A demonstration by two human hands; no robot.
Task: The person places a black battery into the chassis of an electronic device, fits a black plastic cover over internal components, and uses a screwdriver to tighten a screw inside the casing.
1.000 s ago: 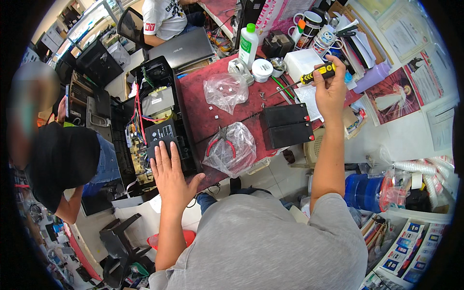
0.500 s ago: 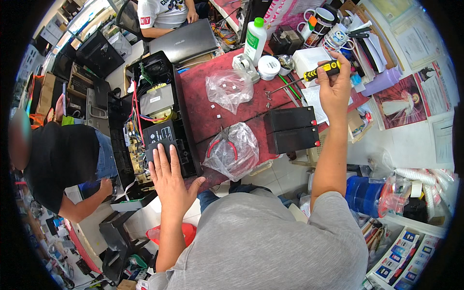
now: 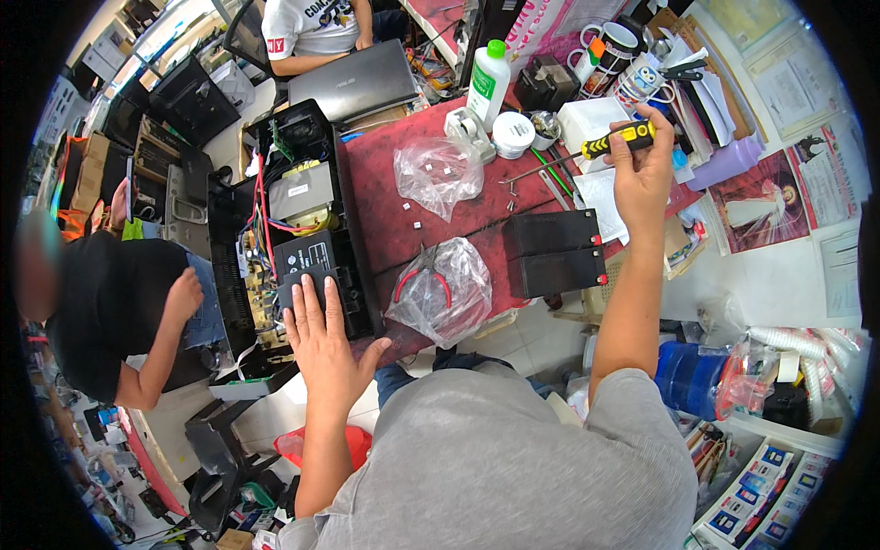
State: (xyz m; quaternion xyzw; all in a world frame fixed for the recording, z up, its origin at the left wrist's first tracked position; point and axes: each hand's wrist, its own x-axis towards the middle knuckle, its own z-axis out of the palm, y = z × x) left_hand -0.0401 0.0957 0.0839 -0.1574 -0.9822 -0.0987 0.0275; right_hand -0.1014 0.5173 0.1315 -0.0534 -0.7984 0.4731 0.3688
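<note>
My left hand [image 3: 321,344] lies flat, fingers stretched, over the near end of a black open case [image 3: 356,247]. Its fingertips rest on a black battery [image 3: 303,254] inside, beside red and coloured wires [image 3: 260,197] and a grey metal box [image 3: 302,190]. Raised over the right side of the red bench, my right hand [image 3: 639,183] grips a yellow and black screwdriver [image 3: 620,140]. The screwdriver's shaft slants down to the left, its tip above a few small screws [image 3: 510,192]. Two black batteries [image 3: 554,249] with red terminal caps stand side by side below that hand.
Red-handled pliers [image 3: 425,275] lie on a clear plastic bag [image 3: 458,298]; another bag [image 3: 435,179] holds small white pieces. A green-capped bottle [image 3: 487,82], white jar [image 3: 512,133] and mugs [image 3: 616,55] stand at the back. A closed laptop [image 3: 353,81] and two people flank the bench.
My right hand and the screwdriver have shifted slightly right and down. The left hand stays on the battery. At the left, the co-worker's lower hand has risen.
</note>
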